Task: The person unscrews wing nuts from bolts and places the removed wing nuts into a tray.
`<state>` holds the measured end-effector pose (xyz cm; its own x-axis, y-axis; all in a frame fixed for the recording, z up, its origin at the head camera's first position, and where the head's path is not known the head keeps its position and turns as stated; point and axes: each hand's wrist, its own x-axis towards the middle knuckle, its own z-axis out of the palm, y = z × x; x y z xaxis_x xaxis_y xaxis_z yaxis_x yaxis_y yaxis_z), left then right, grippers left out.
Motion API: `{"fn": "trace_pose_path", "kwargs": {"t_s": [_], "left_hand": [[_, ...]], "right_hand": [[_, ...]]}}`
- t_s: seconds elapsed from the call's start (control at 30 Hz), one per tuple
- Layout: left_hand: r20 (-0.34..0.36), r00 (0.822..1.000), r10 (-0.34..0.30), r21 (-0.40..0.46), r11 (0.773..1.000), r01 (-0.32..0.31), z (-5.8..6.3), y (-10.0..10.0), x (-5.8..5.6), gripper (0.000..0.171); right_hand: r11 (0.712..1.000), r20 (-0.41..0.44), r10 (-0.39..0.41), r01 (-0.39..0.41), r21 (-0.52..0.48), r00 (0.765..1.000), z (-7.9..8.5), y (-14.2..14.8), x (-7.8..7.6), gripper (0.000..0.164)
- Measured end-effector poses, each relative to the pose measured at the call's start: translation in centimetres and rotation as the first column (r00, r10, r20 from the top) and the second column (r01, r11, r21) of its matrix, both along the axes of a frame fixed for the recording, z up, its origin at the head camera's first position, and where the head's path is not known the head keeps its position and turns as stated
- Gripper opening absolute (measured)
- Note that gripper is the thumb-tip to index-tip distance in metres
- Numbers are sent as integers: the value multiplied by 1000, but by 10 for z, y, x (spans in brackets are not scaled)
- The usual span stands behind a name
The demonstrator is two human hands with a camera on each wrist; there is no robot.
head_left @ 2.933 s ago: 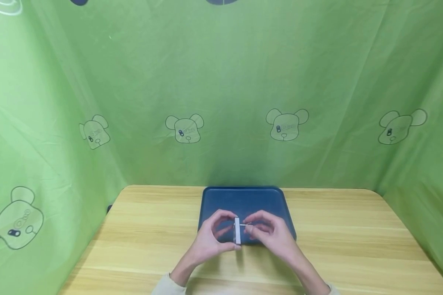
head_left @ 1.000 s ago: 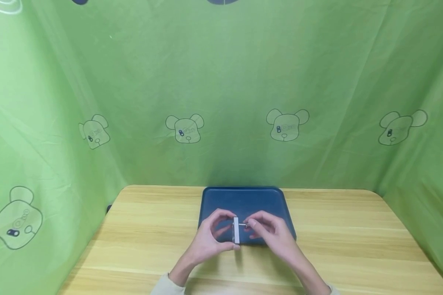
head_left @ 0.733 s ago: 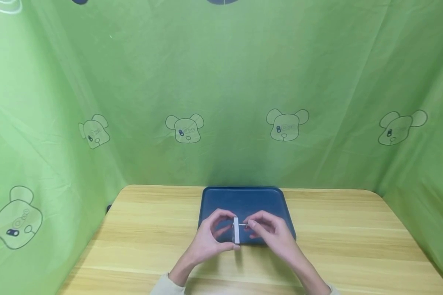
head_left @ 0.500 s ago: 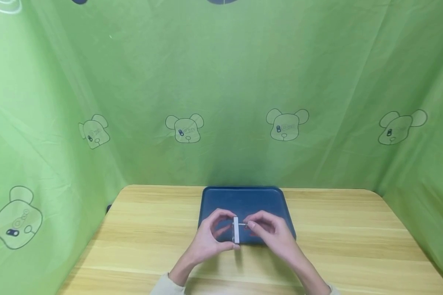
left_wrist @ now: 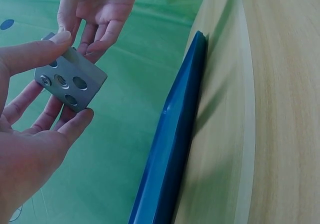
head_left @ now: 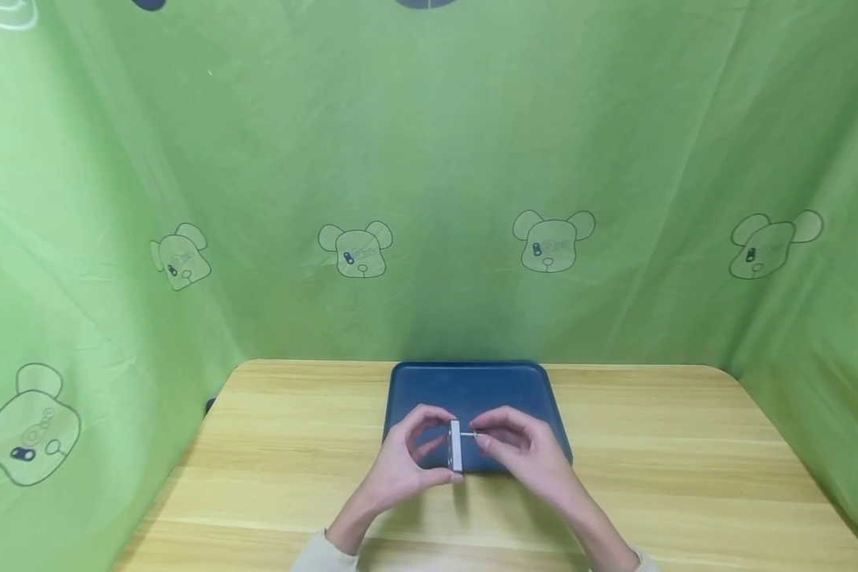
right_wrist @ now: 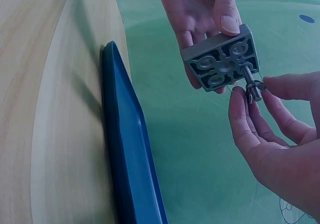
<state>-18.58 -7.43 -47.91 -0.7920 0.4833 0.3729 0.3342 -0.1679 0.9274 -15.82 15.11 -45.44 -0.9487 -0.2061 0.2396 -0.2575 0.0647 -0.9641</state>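
green curtain (head_left: 429, 159) is hanging behind the surface (head_left: 686, 477), a blue tray (head_left: 472, 389) lying at its far edge. by the tray's near edge, the left grip (head_left: 403, 458) is holding a grey block (head_left: 456, 446) by opposite edges; a bolt (right_wrist: 248, 75) is projecting sideways from it toward the right grip (head_left: 532, 453), nearer its tip, pinching what looks like a wing nut (right_wrist: 252, 85).

Looks bright in the head view, palest on the left curtain (head_left: 100, 302), dimmer in both wrist views, softly shadowed across the table (head_left: 686, 461).
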Motion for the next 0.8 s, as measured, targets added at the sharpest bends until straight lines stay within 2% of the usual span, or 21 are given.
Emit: {"fn": "trace_pose_path", "kwargs": {"t_s": [0.4,0.6,0.8], "left_hand": [[-3,1000,2,7,1000,-2,0,0,1,69],[-21,1000,-1,11,1000,1,0,0,1,68],[-2,1000,-3,5,1000,3,1,0,0,69]], "right_hand": [[999,-49,-4,6,53,999,-1,1,-2,32],[999,-11,19,-19,30,1000,-3,1,-2,32],[999,15,47,-47,0,999,-4,2,-2,31]]}}
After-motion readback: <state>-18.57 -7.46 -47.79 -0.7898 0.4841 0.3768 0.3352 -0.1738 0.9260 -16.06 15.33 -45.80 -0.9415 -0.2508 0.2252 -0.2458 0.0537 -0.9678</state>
